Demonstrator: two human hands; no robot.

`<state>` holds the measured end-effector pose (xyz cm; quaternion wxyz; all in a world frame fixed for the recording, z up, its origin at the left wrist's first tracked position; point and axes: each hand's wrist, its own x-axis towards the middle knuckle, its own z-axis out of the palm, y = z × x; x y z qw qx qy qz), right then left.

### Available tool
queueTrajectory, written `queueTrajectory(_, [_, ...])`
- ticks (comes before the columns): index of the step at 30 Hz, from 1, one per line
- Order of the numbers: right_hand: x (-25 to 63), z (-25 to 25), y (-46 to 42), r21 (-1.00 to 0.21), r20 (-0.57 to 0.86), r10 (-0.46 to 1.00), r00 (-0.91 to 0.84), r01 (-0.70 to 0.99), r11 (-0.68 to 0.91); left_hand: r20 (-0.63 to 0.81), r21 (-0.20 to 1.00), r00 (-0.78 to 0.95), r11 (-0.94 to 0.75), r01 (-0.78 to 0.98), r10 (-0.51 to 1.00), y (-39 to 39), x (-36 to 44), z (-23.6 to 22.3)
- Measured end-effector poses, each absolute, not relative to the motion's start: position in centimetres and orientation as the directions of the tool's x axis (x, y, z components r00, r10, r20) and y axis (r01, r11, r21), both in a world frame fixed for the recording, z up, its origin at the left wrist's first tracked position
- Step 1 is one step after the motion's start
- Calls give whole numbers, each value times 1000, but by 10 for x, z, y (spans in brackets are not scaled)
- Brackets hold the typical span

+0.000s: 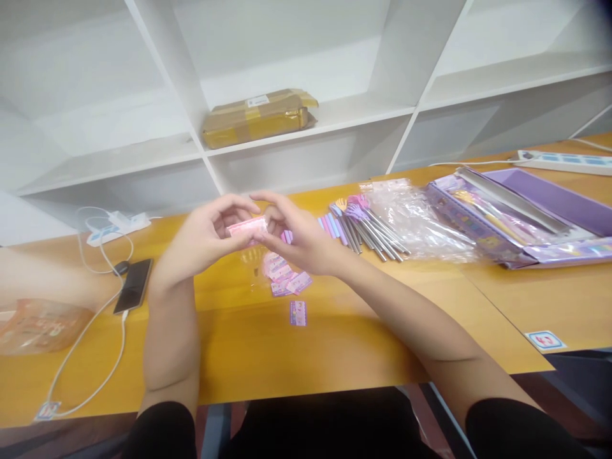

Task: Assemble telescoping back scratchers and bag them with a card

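Observation:
Both hands meet above the yellow table (268,344) and pinch a small pink card or packet (246,227) between their fingertips. My left hand (205,239) grips its left end and my right hand (299,239) grips its right end. Just under the hands lies a small heap of pink and purple cards (285,277), with one purple card (298,313) lying apart nearer to me. A row of grey and pastel pens with fan-shaped tops (366,226) lies to the right of my right hand.
Crumpled clear plastic bags (421,220) and an open purple box (526,213) sit at the right. A black phone (133,284) on a white cable, a power strip (115,226) and a printed bag (41,325) lie at the left. A brown parcel (261,116) rests on the white shelf.

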<state>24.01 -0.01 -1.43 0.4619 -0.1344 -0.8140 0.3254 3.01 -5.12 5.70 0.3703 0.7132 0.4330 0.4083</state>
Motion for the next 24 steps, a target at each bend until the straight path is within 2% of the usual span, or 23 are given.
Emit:
queueTrajectory(15, [240, -13, 0, -663, 680, 515, -522, -140, 735, 300, 855, 355, -415, 312, 885, -50, 26, 53])
queueTrajectory(24, [242, -11, 1, -677, 657, 515, -550, -129, 725, 288, 828, 361, -420, 371, 887, -49, 24, 56])
